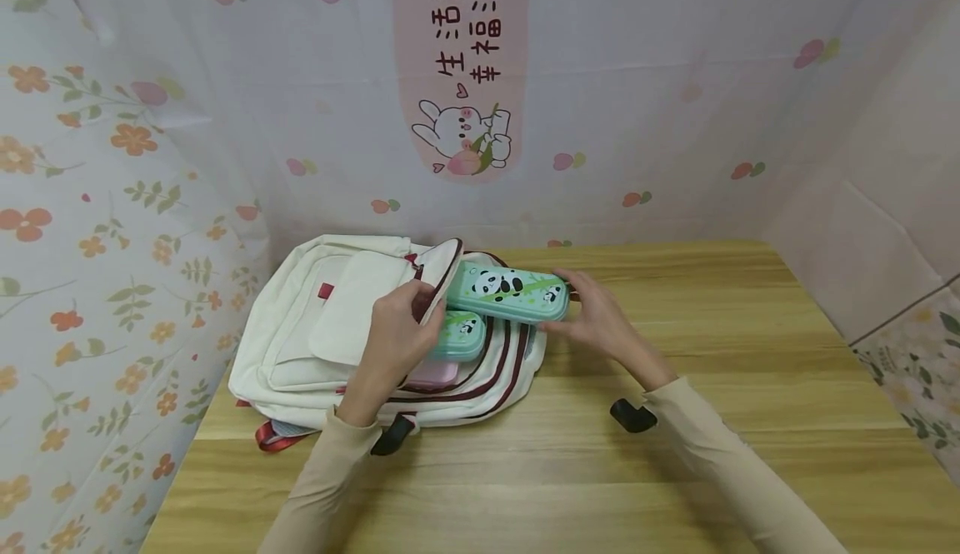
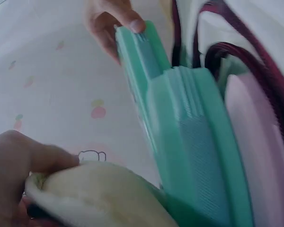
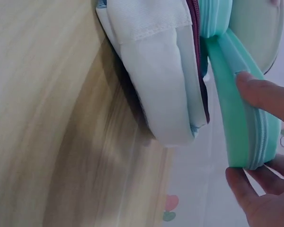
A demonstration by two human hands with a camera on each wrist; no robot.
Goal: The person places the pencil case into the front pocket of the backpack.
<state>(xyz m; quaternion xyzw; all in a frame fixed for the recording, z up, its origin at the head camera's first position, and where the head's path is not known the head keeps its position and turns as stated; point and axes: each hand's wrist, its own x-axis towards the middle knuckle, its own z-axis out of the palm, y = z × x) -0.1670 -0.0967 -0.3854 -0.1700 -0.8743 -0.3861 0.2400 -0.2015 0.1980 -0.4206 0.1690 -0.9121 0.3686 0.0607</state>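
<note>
A cream backpack (image 1: 300,329) with dark red zippers lies on the table, its front compartment unzipped. My left hand (image 1: 397,333) pinches the edge of the backpack's flap (image 1: 444,269) and holds it lifted. In my right hand (image 1: 596,312) is the outer end of a mint-green panda pencil case (image 1: 517,291), gripped between thumb and fingers; its other end is under the flap. A second mint-green case (image 2: 199,142) with a panda print sits in the opening just below it. Beside that, a pink item (image 2: 255,142) is partly hidden inside the bag.
The backpack rests on a wooden table (image 1: 675,471). A red strap loop (image 1: 273,437) sticks out at the bag's lower left. Printed cloth (image 1: 637,121) hangs behind the table, and floral cloth (image 1: 112,287) on the left.
</note>
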